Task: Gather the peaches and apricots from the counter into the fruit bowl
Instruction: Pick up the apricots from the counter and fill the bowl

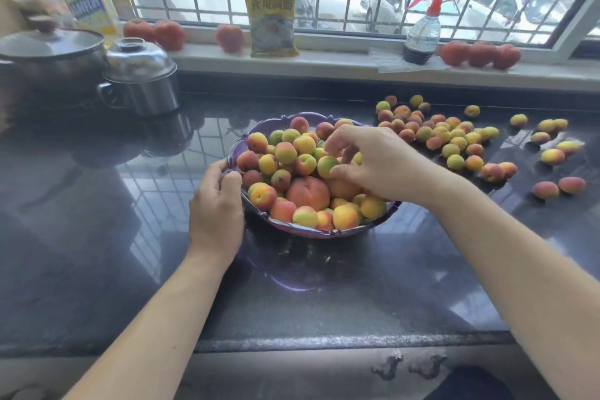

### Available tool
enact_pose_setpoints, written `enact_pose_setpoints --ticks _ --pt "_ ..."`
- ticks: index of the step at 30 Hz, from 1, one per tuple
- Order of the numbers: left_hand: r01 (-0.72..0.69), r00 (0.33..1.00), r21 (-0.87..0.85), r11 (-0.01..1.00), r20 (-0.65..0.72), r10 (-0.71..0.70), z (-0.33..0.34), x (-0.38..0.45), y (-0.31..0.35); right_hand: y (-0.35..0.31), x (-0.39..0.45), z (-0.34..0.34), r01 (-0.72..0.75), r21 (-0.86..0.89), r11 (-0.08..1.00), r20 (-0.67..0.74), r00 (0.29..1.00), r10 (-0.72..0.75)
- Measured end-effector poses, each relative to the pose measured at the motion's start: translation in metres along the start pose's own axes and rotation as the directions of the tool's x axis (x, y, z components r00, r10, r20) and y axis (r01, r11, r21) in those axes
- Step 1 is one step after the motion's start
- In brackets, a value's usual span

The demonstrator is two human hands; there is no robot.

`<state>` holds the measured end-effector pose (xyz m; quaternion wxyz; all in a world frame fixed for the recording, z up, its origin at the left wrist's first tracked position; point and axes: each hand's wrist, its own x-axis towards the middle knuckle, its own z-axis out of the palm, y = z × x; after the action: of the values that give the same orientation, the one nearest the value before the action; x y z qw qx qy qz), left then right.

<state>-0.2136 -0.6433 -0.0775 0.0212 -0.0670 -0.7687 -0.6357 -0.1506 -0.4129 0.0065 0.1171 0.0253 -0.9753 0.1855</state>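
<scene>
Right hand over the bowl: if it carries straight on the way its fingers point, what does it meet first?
Probably the right hand meets the heaped apricots in the purple bowl, likeliest the yellow-green one at its fingertips; depth unclear.

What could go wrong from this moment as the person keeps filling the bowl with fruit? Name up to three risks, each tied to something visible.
1. The purple bowl is heaped to its rim, so added apricots may roll off onto the counter.
2. The loose apricots lie scattered on glossy stone; a nudge could send outliers rolling.
3. The right hand pressing into the pile may bruise soft fruit, though the left hand steadies the rim.
</scene>
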Motion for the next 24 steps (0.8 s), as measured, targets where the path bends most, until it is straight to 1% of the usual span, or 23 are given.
enact_pose_setpoints --ticks 1,3,5,6,7,8,9,10,11,12,13,15,17,19,21,24 --pt "0.002 1.0 0.001 1.0 0.004 -0.002 0.0 0.0 0.0 0.003 0.0 0.0 -0.001 0.015 1.0 -0.065 0.998 0.002" --pt "0.01 1.0 0.001 1.0 0.008 -0.01 -0.001 0.001 0.0 0.015 -0.005 -0.004 -0.044 0.097 0.994 -0.229 0.971 0.065" --pt "0.014 1.0 0.002 1.0 0.013 -0.014 -0.001 0.001 0.0 0.037 -0.016 -0.007 -0.115 0.159 0.98 -0.377 0.911 0.168" --pt "0.014 1.0 0.003 1.0 0.013 -0.014 0.0 0.001 0.0 0.058 -0.022 -0.006 -0.185 0.159 0.97 -0.431 0.871 0.237" --pt "0.013 1.0 0.003 1.0 0.01 -0.013 -0.001 0.001 -0.001 0.08 -0.026 -0.004 -0.283 0.119 0.952 -0.464 0.832 0.305" --pt "0.014 1.0 0.001 1.0 0.005 -0.014 -0.001 0.001 -0.001 0.104 -0.031 0.0 -0.397 0.036 0.917 -0.472 0.802 0.366" --pt "0.013 1.0 -0.002 1.0 0.003 -0.013 -0.001 0.001 -0.001 0.126 -0.037 0.005 -0.51 -0.063 0.858 -0.446 0.783 0.434" --pt "0.013 1.0 -0.003 1.0 0.002 -0.013 0.0 0.001 -0.001 0.144 -0.042 0.012 -0.593 -0.148 0.791 -0.404 0.767 0.499" --pt "0.015 1.0 -0.005 1.0 0.004 -0.015 0.0 0.001 -0.001 0.158 -0.047 0.019 -0.635 -0.21 0.743 -0.369 0.755 0.542" --pt "0.017 1.0 -0.004 1.0 0.004 -0.017 0.001 0.002 0.0 0.167 -0.05 0.025 -0.647 -0.235 0.725 -0.351 0.752 0.558" --pt "0.018 1.0 -0.006 1.0 0.006 -0.018 0.001 0.002 0.0 0.171 -0.052 0.029 -0.643 -0.233 0.73 -0.348 0.756 0.555" --pt "0.012 1.0 -0.013 1.0 0.01 -0.012 0.0 0.0 0.002 0.171 -0.05 0.031 -0.62 -0.222 0.752 -0.377 0.766 0.52" --pt "0.009 1.0 -0.018 1.0 0.012 -0.009 0.0 0.0 0.002 0.168 -0.049 0.032 -0.594 -0.273 0.757 -0.403 0.785 0.471" --pt "0.015 1.0 -0.031 0.999 0.015 -0.015 0.0 0.0 0.001 0.167 -0.051 0.033 -0.589 -0.316 0.743 -0.438 0.786 0.437" --pt "0.012 1.0 -0.05 0.999 0.013 -0.012 0.0 0.001 -0.001 0.167 -0.053 0.032 -0.618 -0.272 0.738 -0.468 0.755 0.46" --pt "0.007 0.999 -0.027 1.0 0.034 -0.006 -0.001 0.001 -0.003 0.167 -0.053 0.029 -0.695 -0.2 0.69 -0.429 0.696 0.576"
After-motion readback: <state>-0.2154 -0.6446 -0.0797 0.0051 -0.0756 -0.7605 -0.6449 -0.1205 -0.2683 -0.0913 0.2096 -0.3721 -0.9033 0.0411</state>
